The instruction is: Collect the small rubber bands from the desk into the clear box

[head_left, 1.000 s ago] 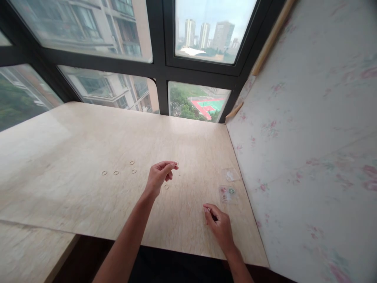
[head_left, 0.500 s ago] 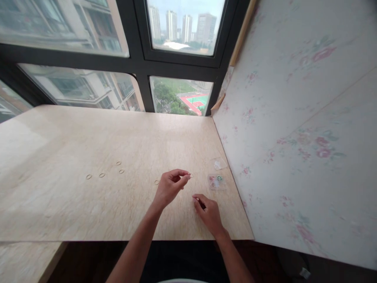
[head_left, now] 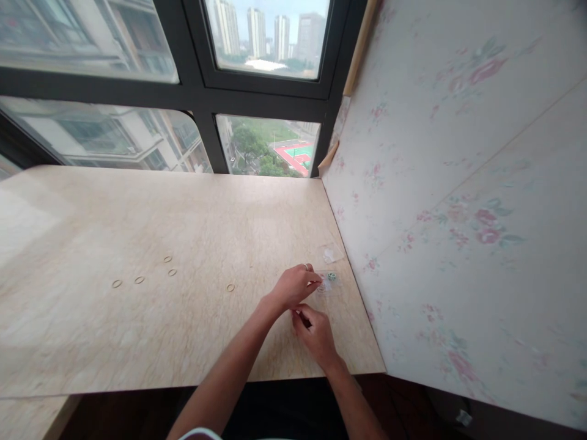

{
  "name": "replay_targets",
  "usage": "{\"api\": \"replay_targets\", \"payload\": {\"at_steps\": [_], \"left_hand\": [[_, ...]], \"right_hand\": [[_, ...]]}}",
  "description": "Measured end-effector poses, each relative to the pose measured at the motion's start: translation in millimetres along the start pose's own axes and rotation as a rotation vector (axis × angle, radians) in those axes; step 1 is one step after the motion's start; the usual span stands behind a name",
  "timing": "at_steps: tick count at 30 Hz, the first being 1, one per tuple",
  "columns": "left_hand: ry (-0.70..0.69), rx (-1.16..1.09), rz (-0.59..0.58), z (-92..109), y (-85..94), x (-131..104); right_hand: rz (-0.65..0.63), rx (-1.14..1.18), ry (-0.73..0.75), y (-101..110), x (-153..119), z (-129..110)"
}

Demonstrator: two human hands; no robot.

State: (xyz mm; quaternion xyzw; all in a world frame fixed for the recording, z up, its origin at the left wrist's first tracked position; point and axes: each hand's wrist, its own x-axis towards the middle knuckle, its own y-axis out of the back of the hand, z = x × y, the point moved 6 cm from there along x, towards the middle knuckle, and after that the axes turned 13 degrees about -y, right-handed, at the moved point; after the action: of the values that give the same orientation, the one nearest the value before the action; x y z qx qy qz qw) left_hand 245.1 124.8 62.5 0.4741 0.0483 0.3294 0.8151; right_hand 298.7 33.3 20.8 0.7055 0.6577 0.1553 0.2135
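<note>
My left hand [head_left: 296,285] reaches over a small clear plastic box [head_left: 337,286], its fingertips close together above the left compartments. What they pinch, if anything, is hidden. A thin pale loop [head_left: 306,267] shows against one of its fingers. Inside the box lie a small green item [head_left: 331,277] and some reddish and ring-shaped pieces, partly covered by the fingers. Just below, my right hand [head_left: 315,336] is closed in a pinch near the left wrist. Whatever sits between its fingertips is too small to make out. One thin gold ring [head_left: 230,288] lies to the left of both hands.
Several more gold rings [head_left: 139,280] lie spread on the left of the marbled tabletop [head_left: 192,330]. Behind the box is a clear lid-like piece [head_left: 331,253]. A floral-papered wall [head_left: 413,275] borders the right side, and windows [head_left: 270,146] stand at the back.
My left hand has moved right, from holding a ring up at its fingertips to over the clear box. The right hand keeps its pinch. The whole view has shifted slightly.
</note>
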Motion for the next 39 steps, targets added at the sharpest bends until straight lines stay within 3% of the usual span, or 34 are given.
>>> {"api": "replay_targets", "payload": {"at_steps": [5, 10, 15, 23, 27, 30, 33, 37, 39], "left_hand": [[-0.026, 0.002, -0.011, -1.4, -6.3, 2.8], [0.011, -0.103, 0.122, -10.0, 2.4, -20.9], [0.135, -0.135, 0.336, -25.0, 24.3, -82.8], [0.38, 0.013, 0.555, -38.4, 54.6, -203.8], [0.496, 0.039, 0.697, -40.2, 60.8, -242.7], [0.555, -0.003, 0.789, -41.5, 62.4, -255.9], [0.587, -0.051, 0.837, -44.1, 63.1, -259.4], [0.58, -0.084, 0.837, -46.7, 64.0, -258.9], [0.569, -0.107, 0.835, -46.9, 64.3, -259.1]], "right_hand": [[-0.01, 0.015, 0.006, 0.1, -0.5, -1.3], [-0.018, 0.011, -0.005, 0.1, 0.0, -0.4], [-0.045, 0.007, -0.033, -1.0, -2.4, 1.7], [-0.141, 0.167, -0.17, -6.2, 6.5, 11.1], [-0.282, 0.249, -0.201, -25.2, 23.6, -10.0], [-0.405, 0.16, -0.101, -50.2, 40.9, -43.4], [-0.459, -0.103, 0.085, -79.9, 59.3, -76.9], [-0.367, -0.638, 0.468, -116.8, 74.3, -108.0], [-0.334, -0.787, 0.597, -129.5, 76.5, -114.1]]}}
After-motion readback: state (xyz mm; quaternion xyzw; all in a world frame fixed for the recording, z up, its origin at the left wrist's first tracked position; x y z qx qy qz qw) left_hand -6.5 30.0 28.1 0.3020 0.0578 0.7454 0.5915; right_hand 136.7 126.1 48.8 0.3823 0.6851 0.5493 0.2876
